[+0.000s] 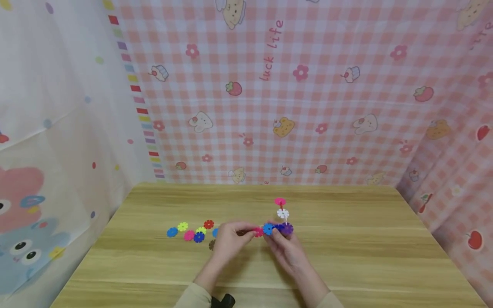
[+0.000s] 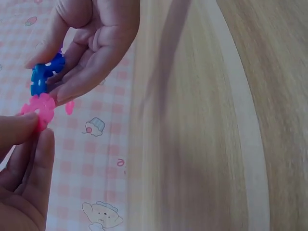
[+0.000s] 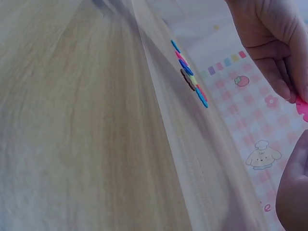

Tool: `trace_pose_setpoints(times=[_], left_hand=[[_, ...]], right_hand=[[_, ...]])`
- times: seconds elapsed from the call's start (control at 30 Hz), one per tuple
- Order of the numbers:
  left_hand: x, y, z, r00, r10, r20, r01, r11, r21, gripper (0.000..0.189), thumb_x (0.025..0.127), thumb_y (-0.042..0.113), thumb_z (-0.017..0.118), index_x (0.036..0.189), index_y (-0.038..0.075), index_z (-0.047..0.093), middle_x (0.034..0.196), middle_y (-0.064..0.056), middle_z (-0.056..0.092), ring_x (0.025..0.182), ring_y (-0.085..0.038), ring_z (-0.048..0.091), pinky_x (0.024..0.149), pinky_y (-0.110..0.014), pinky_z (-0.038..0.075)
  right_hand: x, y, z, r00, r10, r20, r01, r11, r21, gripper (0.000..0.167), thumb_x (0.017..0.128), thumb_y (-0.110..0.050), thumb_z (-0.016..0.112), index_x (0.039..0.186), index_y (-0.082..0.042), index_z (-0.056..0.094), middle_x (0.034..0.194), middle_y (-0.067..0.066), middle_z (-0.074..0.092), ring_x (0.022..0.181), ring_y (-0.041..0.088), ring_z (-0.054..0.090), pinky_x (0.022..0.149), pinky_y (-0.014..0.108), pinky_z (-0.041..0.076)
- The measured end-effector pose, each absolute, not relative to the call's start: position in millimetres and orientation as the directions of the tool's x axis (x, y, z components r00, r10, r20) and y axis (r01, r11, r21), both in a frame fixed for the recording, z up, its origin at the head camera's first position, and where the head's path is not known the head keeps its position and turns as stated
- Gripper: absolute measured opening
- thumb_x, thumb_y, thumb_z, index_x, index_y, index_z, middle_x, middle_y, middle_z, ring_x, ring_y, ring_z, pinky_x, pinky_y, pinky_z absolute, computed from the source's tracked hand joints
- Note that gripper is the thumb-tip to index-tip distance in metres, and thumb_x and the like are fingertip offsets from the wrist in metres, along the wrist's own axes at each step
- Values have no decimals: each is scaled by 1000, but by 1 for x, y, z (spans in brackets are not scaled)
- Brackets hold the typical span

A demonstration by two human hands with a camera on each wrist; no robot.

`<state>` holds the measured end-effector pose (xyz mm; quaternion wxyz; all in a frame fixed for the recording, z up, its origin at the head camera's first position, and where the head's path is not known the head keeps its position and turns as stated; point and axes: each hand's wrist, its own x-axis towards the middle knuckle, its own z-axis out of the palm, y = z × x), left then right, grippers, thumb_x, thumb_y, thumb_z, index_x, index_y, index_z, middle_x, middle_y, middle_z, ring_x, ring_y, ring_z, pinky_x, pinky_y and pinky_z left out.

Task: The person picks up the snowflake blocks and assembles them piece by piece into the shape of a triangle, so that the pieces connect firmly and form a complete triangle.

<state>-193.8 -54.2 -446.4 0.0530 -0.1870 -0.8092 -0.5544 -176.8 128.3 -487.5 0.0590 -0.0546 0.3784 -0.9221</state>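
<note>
Between its thumb and fingers my left hand (image 1: 231, 241) pinches a pink notched snowflake disc (image 2: 44, 109). That disc meets a light blue disc (image 1: 267, 229) at the left end of a linked chain; whether they interlock I cannot tell. My right hand (image 1: 288, 252) grips the chain by the light blue and dark blue (image 1: 278, 229) discs. From the purple disc (image 1: 287, 229) at its right end, a white disc (image 1: 283, 213), a thin edge-on red one and a pink disc (image 1: 280, 201) branch off. In the right wrist view, fingers of my left hand (image 3: 274, 45) hold the pink disc (image 3: 302, 107).
Loose discs lie left of my hands on the wooden table (image 1: 366, 256), among them blue (image 1: 172, 232), yellow (image 1: 182, 226), red (image 1: 208, 224) and brown ones, partly behind my left hand. A black object (image 1: 227, 300) shows by the left sleeve. Patterned curtains (image 1: 327, 98) surround the table.
</note>
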Motion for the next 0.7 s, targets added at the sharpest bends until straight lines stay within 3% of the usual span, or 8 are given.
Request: trace_pose_setpoints(times=[0.2, 0.7], left_hand=[[-193, -50, -447, -904, 188, 384, 426, 337, 840, 12, 83, 1, 77, 92, 8, 79, 87, -2, 73, 80, -13, 66, 70, -24, 57], [-188, -41, -444, -905, 109, 412, 424, 320, 847, 11, 79, 1, 81, 89, 7, 79, 81, 2, 68, 77, -12, 63, 68, -24, 57]], right_hand=[[-177, 128, -488, -989, -142, 47, 68, -705, -706, 27, 100, 6, 47, 110, -9, 67, 115, 8, 64, 105, 17, 66, 101, 31, 46], [-177, 128, -486, -991, -126, 40, 62, -711, -701, 23, 100, 6, 49, 113, -5, 64, 115, 8, 64, 106, 18, 66, 102, 31, 45]])
